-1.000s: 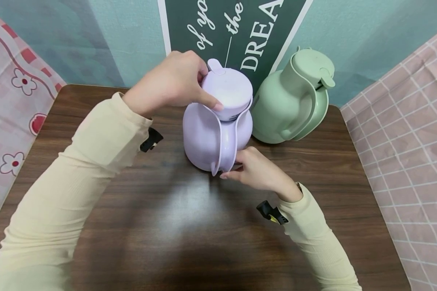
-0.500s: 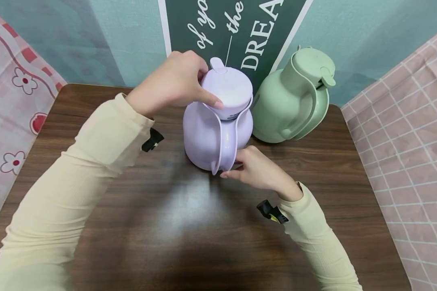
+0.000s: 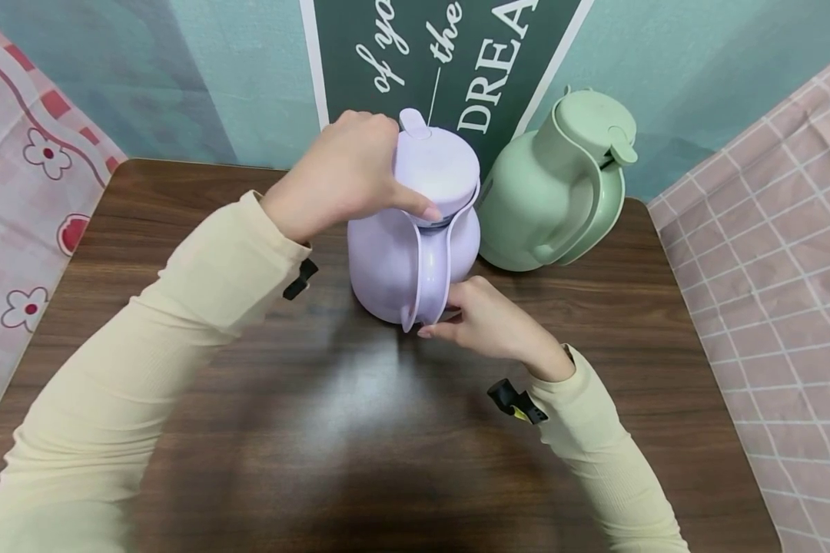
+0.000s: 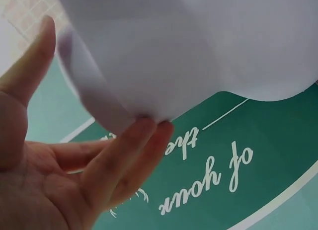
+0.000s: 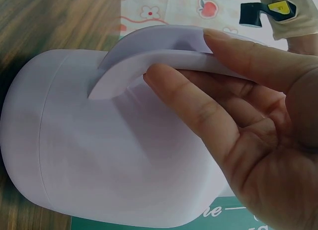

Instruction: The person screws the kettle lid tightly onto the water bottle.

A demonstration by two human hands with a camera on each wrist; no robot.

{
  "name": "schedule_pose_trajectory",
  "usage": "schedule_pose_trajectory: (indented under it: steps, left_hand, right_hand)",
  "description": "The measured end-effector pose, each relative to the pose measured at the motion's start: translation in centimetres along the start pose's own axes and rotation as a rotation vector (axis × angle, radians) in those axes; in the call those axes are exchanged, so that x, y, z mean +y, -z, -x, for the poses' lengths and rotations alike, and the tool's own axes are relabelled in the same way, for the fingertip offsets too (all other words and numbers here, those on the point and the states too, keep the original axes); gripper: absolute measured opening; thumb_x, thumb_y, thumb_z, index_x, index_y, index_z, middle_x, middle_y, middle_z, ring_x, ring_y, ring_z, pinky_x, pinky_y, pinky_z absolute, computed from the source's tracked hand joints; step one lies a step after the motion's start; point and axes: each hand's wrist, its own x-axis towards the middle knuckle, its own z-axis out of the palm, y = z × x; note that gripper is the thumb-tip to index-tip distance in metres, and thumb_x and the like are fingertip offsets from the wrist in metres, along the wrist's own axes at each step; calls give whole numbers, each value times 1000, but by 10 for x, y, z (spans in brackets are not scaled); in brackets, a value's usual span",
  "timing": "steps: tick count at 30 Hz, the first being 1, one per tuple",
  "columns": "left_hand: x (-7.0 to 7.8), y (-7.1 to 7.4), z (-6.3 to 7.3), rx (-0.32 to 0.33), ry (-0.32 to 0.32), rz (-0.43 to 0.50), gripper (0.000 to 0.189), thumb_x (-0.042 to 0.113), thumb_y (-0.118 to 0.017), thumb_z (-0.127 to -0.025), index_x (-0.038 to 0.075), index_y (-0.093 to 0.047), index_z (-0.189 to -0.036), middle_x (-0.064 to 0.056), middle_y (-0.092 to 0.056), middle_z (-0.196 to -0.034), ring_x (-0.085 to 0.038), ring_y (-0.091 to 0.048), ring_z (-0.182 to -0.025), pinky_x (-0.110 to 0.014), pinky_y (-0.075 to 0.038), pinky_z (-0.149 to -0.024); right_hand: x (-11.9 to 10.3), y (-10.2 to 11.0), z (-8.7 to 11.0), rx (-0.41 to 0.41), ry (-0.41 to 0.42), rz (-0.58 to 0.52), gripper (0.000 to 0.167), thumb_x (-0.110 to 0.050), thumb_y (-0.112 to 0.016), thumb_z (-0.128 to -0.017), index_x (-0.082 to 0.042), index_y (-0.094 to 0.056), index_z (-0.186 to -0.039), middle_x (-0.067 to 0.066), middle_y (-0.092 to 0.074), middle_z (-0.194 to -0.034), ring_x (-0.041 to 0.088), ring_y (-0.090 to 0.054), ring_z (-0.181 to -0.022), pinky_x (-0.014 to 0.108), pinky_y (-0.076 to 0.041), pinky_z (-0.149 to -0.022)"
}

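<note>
A lilac thermos jug (image 3: 383, 265) stands upright on the wooden table, its handle toward the person. My left hand (image 3: 339, 173) is at the jug's round lid (image 3: 439, 165), thumb on the near side and fingers round the left and far side. The left wrist view shows the fingertips (image 4: 149, 128) touching the lid's edge. Low on the jug, my right hand (image 3: 494, 319) pinches the handle (image 5: 149, 56), thumb on its outer side and fingers on its inner side.
A green thermos jug (image 3: 532, 200) stands just right of the lilac one. Behind them a dark green sign (image 3: 415, 69) with white lettering leans against a teal cloth. A pink checked cloth (image 3: 788, 269) borders the right side, a flowered one (image 3: 34, 207) the left.
My left hand has shifted right and slightly toward the person around the lid, its thumb now further along the near rim. The jug and my right hand look nearly still.
</note>
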Motion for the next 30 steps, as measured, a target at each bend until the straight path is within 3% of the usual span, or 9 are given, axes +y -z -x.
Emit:
schedule_pose_trajectory:
  steps: [4, 8, 14, 18, 21, 23, 30]
  left_hand:
    - [-1, -1, -2, -4, -23, -18, 57, 45, -75, -69, -1, -56, -97, -11, -54, -90, -28, -46, -92, -36, -38, -77]
    - [-8, 3, -7, -66, -58, -3, 65, 42, -75, -70, -1, -54, -114, -12, -55, -102, -26, -44, -99, -37, -37, -83]
    - [-18, 9, -16, -142, -77, 4, 83, 41, -77, -69, 5, -43, -135, -10, -54, -96, -23, -45, -91, -33, -36, -76]
    - [-17, 11, -15, -136, -68, -4, 61, 38, -77, -69, 6, -58, -116, -8, -52, -84, -22, -44, -80, -31, -34, -67]
    - [-14, 11, -11, -116, -51, 3, 44, 41, -77, -69, 7, -59, -90, -7, -51, -79, -21, -44, -77, -31, -34, -64]
    - [-11, 11, -9, -93, -28, 7, 44, 44, -76, -68, 7, -54, -80, -7, -49, -76, -21, -43, -76, -30, -34, -62]
    - [-4, 10, -9, -18, 27, 1, 45, 41, -77, -68, 5, -51, -64, -4, -42, -62, -22, -39, -81, -29, -33, -57]
  right_hand:
    - [-1, 0, 0, 1, 0, 2, 13, -7, -74, -74, -5, -67, -85, -3, -65, -78, 11, -58, -74, 28, -46, -69]
    - [-1, 0, 0, 3, 4, 3, 12, -7, -74, -75, -6, -67, -84, -3, -65, -77, 10, -57, -72, 28, -46, -67]
    - [-2, 0, 0, 10, 11, 9, 12, -8, -74, -74, -6, -67, -83, -4, -65, -77, 9, -58, -72, 28, -46, -67]
    - [-1, -1, 0, 11, 13, 13, 11, -8, -74, -75, -7, -67, -83, -4, -65, -77, 9, -58, -72, 28, -46, -68]
    - [-1, -1, 0, 10, 11, 15, 11, -8, -74, -74, -7, -67, -83, -4, -65, -77, 9, -58, -72, 28, -46, -68]
    - [-1, -1, 0, 8, 11, 15, 12, -8, -74, -74, -7, -67, -84, -4, -65, -77, 9, -58, -73, 28, -46, -68]
    - [-1, 0, 0, 9, 8, 16, 13, -8, -75, -74, -7, -67, -85, -4, -66, -78, 10, -59, -74, 28, -46, -69]
